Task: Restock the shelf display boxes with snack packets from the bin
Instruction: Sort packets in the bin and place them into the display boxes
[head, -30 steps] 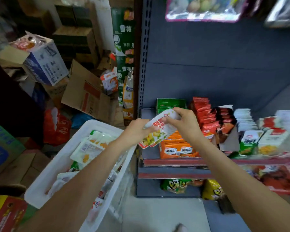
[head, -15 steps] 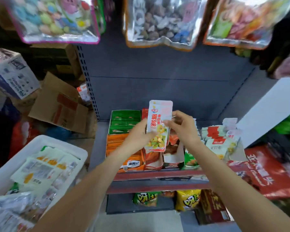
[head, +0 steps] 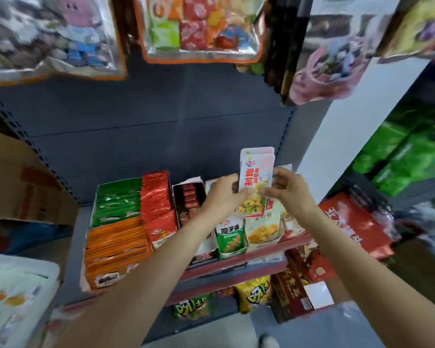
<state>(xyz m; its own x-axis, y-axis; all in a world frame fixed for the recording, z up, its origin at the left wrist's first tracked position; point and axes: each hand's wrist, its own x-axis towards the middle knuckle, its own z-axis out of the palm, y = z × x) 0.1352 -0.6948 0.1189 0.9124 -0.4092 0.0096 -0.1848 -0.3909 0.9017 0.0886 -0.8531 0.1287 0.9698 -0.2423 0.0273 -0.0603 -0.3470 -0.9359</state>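
Both hands hold a small stack of white snack packets (head: 255,177) with red lettering and a yellow food picture, upright above the shelf. My left hand (head: 222,194) grips its left edge and my right hand (head: 290,188) pinches its right edge. Right below the stack stands a display box (head: 263,228) with similar white-and-yellow packets, next to a box of green packets (head: 230,237). The white bin (head: 20,292) with more packets sits at the lower left.
Further display boxes fill the shelf (head: 239,258): green (head: 117,200), orange (head: 116,249), red (head: 158,209) and dark brown packets (head: 189,199). Large candy bags (head: 201,26) hang overhead. Cardboard boxes (head: 23,187) stand at the left, red bags (head: 354,224) at the right, more snacks on the lower shelf.
The view has swung right and up, so the bin slid to the lower-left corner. Both hands carried the packet stack rightward along the shelf, over the white-and-yellow box.
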